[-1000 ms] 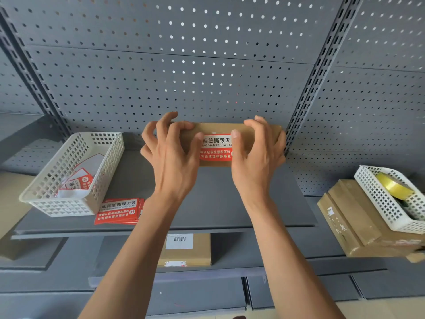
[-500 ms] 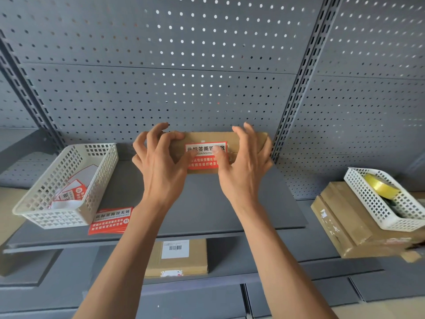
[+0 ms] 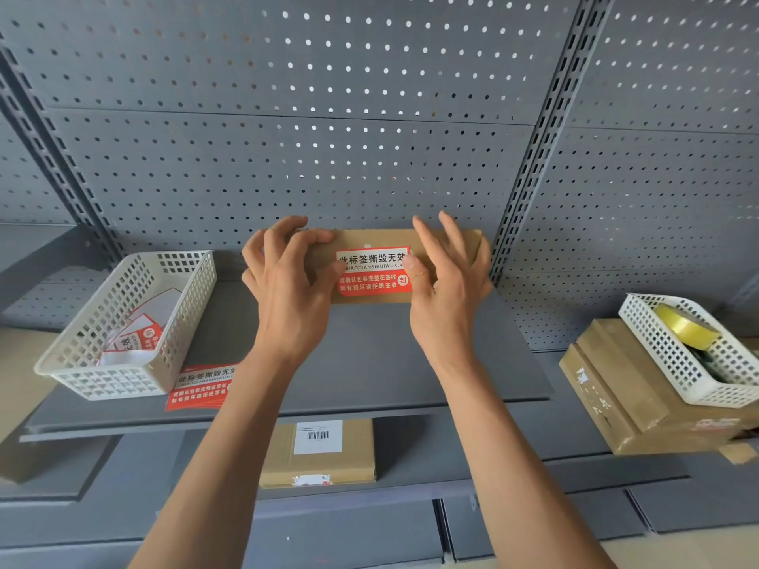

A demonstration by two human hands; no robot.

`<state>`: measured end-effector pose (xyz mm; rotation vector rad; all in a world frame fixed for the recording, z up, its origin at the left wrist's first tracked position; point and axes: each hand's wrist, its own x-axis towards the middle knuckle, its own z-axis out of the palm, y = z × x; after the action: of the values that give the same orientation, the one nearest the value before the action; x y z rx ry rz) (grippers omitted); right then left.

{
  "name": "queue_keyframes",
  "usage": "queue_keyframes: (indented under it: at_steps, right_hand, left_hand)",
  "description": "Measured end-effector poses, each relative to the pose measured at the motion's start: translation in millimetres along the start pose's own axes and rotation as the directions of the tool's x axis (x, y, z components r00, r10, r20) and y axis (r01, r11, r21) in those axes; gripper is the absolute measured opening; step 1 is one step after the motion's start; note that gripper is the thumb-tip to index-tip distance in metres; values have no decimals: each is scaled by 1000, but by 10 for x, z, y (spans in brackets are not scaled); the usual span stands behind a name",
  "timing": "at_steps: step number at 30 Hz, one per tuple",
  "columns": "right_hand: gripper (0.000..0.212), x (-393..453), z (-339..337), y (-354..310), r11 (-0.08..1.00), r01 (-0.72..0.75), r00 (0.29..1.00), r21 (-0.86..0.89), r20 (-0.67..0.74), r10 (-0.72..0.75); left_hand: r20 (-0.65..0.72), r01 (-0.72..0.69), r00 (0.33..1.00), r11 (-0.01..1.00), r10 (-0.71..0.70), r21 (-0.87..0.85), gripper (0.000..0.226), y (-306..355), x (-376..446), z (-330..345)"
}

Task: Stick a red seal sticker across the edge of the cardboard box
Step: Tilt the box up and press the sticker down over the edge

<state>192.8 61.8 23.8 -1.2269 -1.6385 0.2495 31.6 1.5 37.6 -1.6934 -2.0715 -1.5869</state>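
A flat cardboard box [image 3: 369, 238] stands at the back of the grey shelf [image 3: 369, 363], against the perforated wall. A red and white seal sticker [image 3: 371, 273] lies on its front, with the white part reaching up to the top edge. My left hand [image 3: 287, 289] grips the box's left end, fingers curled over the top and thumb at the sticker's left end. My right hand [image 3: 447, 297] holds the right end, with fingers spread over the top and thumb pressing the sticker's right end.
A white basket [image 3: 180, 256] with sticker sheets sits at the shelf's left, with a stack of red stickers [image 3: 201, 386] beside it. At the right, another basket [image 3: 673, 363] with a yellow tape roll [image 3: 686, 326] rests on a carton [image 3: 616, 404]. A barcoded box [image 3: 320, 453] lies below.
My thumbs slid in over the sticker and back out to its two ends. The box has stayed in place on the shelf. The view has shifted a little.
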Motion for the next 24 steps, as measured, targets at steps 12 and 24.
queue_keyframes:
  at_steps: [12, 24]
  right_hand:
    - [64, -15, 40, -79, 993, 3, 1000, -118, 17, -1]
    - [50, 30, -65, 4, 999, -12, 997, 40, 76, 9]
  left_hand:
    - [-63, 45, 997, 995, -40, 87, 62, 73, 14, 102]
    - [6, 15, 1000, 1000, -15, 23, 53, -1, 25, 19]
